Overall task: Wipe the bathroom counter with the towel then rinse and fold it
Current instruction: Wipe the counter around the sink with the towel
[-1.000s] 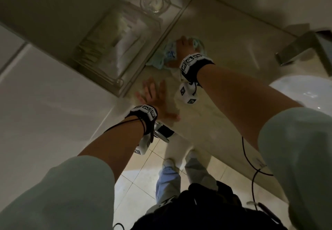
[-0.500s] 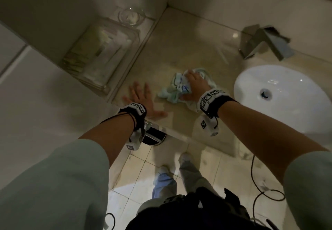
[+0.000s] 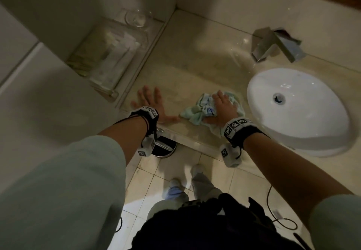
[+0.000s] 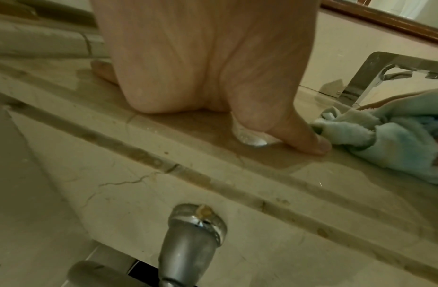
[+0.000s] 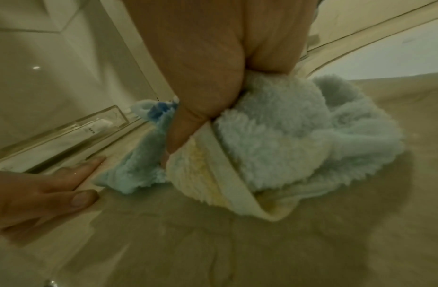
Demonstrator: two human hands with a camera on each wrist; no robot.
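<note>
Beige stone counter point(image 3: 195, 58) carries the bunched towel point(image 3: 197, 113) beside the sink point(image 3: 300, 132). Right hand point(image 3: 222, 107) presses it, fingers spread; left hand point(image 3: 150, 105) rests flat, splayed. Best to keep even pressure and overlap strokes toward the front edge.

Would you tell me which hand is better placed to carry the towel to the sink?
Right. The right hand already presses the towel beside the sink; the left hand lies flat farther away.

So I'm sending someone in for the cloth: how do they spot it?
Find the white oval sink in the beige counter. Just left of it, under the right hand, lies a crumpled towel, the only fluffy pale-blue thing there.
</note>
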